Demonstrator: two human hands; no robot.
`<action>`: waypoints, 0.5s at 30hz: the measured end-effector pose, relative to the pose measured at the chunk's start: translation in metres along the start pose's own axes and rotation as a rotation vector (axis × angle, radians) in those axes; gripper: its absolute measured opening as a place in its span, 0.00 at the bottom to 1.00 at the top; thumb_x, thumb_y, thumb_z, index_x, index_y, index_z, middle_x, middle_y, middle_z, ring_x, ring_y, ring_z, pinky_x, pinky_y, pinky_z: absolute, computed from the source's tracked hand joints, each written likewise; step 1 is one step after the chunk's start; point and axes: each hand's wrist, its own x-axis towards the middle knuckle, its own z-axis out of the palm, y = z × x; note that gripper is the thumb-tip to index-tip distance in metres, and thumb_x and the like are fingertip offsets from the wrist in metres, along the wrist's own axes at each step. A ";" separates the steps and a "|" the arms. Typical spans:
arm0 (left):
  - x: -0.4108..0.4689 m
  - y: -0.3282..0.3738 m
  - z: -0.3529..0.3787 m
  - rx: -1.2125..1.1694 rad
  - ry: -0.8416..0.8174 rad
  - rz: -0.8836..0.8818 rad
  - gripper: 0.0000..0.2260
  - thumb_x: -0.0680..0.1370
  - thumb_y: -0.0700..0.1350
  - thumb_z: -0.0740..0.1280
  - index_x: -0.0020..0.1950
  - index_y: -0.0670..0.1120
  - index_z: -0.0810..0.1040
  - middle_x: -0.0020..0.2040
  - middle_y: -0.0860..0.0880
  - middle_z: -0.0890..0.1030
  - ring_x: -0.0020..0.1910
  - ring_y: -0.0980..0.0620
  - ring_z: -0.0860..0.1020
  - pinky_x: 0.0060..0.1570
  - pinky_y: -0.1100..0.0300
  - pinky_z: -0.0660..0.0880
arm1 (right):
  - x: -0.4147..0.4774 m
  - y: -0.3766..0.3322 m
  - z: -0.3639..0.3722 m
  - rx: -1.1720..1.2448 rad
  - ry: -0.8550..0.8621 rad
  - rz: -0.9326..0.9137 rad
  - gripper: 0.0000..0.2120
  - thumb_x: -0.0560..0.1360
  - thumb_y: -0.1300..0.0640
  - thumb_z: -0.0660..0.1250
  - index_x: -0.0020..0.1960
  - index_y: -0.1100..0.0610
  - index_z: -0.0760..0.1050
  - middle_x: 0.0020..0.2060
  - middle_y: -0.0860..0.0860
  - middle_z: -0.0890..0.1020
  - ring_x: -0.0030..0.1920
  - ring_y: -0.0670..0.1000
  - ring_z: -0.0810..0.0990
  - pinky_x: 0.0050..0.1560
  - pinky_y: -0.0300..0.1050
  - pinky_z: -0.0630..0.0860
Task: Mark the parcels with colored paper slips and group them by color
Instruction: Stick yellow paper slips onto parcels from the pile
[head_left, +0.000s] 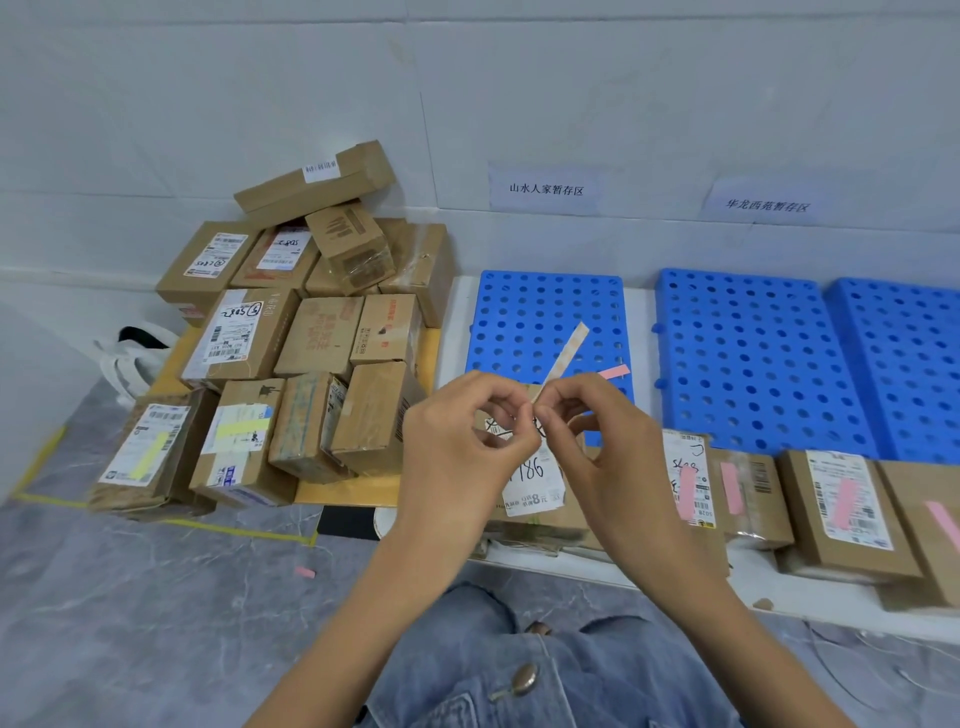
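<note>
My left hand (462, 441) and my right hand (597, 441) meet at their fingertips in the middle of the view, both pinching the lower end of a pale paper slip (566, 353) that sticks up to the right. A pink slip (614, 372) shows just behind my right hand. Under my hands lies a cardboard parcel (535, 499) with a white label reading 186. To its right stand parcels with pink slips (847, 504). On the left, two parcels carry yellow slips (241, 428) at the front of a pile of brown parcels (322, 338).
Blue perforated pallets (753, 358) lie along the white wall under two paper signs (545, 189). The left pile sits on a yellow board (363, 491) inside yellow floor tape. A white bag (130, 364) lies far left. A pink scrap (305, 572) is on the grey floor.
</note>
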 end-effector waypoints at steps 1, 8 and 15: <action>-0.001 0.000 0.001 -0.022 0.007 -0.031 0.04 0.69 0.36 0.70 0.39 0.45 0.81 0.35 0.56 0.79 0.37 0.54 0.78 0.29 0.64 0.77 | 0.000 -0.002 0.000 0.033 0.008 0.015 0.09 0.76 0.59 0.68 0.42 0.46 0.73 0.39 0.42 0.79 0.43 0.48 0.78 0.46 0.38 0.75; -0.004 -0.002 0.005 -0.192 -0.026 -0.264 0.08 0.71 0.34 0.69 0.39 0.46 0.81 0.36 0.53 0.81 0.37 0.52 0.79 0.34 0.50 0.80 | 0.001 -0.003 0.000 0.234 -0.019 0.127 0.09 0.73 0.63 0.71 0.42 0.50 0.76 0.39 0.47 0.81 0.42 0.48 0.80 0.46 0.39 0.77; -0.006 -0.005 0.004 -0.309 -0.051 -0.318 0.08 0.73 0.31 0.68 0.42 0.42 0.83 0.37 0.49 0.82 0.37 0.51 0.81 0.33 0.58 0.80 | -0.003 0.001 0.003 0.286 0.003 0.179 0.06 0.73 0.62 0.71 0.43 0.53 0.77 0.41 0.51 0.81 0.43 0.48 0.81 0.48 0.39 0.76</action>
